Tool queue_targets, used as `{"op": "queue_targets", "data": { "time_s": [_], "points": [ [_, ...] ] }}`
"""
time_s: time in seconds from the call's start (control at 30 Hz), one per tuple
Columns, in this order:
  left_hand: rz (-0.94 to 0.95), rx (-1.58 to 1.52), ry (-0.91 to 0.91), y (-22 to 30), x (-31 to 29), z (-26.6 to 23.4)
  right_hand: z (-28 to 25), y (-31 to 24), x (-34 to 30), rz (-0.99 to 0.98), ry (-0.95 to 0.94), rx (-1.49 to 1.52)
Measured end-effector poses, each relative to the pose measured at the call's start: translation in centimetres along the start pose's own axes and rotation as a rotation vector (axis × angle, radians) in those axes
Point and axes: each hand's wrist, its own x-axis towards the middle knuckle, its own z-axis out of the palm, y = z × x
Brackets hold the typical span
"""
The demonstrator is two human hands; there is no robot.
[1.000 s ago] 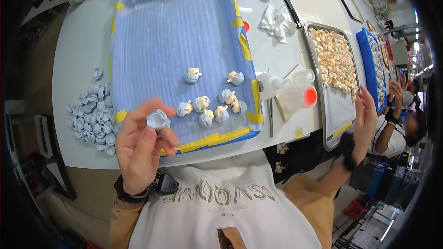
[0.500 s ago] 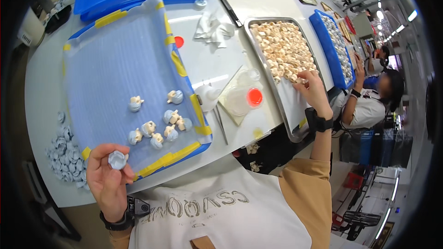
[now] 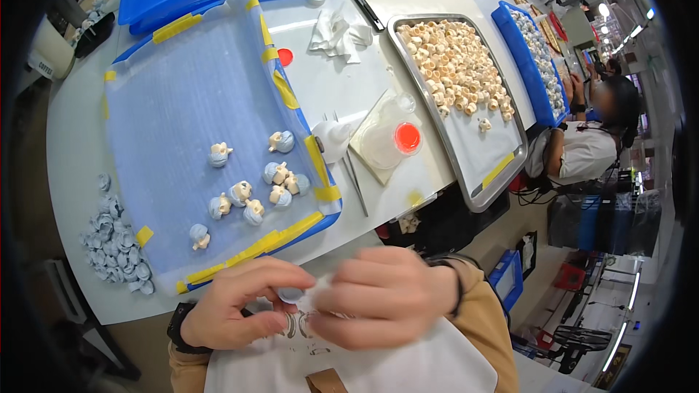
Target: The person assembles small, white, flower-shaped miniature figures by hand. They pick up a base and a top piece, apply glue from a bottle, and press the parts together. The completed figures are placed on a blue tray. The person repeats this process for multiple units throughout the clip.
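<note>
Low in front of my chest, my left hand (image 3: 240,304) pinches a small blue-grey hair shell (image 3: 290,295) between thumb and fingers. My right hand (image 3: 386,298) is right beside it, fingers curled and blurred; whatever they hold is hidden. Ahead lies a blue tray lined with bluish sheet (image 3: 175,94), its edges fixed with yellow tape. Several small beige doll heads with blue-grey hair (image 3: 241,191) lie on the sheet's near part. Loose blue-grey hair shells (image 3: 116,251) are heaped left of the tray. A metal tray (image 3: 472,204) at right holds many bare beige doll heads (image 3: 451,58).
Between the trays stand a clear container with red top (image 3: 406,138), a white bottle (image 3: 332,138) and tweezers (image 3: 355,185). Crumpled tissue (image 3: 341,35) and a black pen-like tool (image 3: 362,4) lie farther back. Another person (image 3: 590,145) sits at far right near a blue tray (image 3: 535,65).
My right hand has left the metal tray and come in front of my chest. My left hand has moved right and down with the hair shell, uncovering a haired doll head on the sheet.
</note>
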Motion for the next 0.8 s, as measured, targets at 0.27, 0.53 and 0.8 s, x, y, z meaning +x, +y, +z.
{"op": "queue_targets", "data": {
  "time_s": [0.27,0.53,0.8],
  "points": [
    [-0.124,-0.12,0.058,-1.6,-0.6,-0.1,3.6,0.5,-0.7,0.207,0.039,0.098],
    [-0.035,-0.321,-0.007,-1.9,0.2,0.1,4.6,1.4,-1.1,0.169,0.229,0.14],
    [-0.039,-0.305,0.068,-2.0,0.6,-0.2,2.8,2.1,-1.6,0.207,0.107,0.175]
  ]
}}
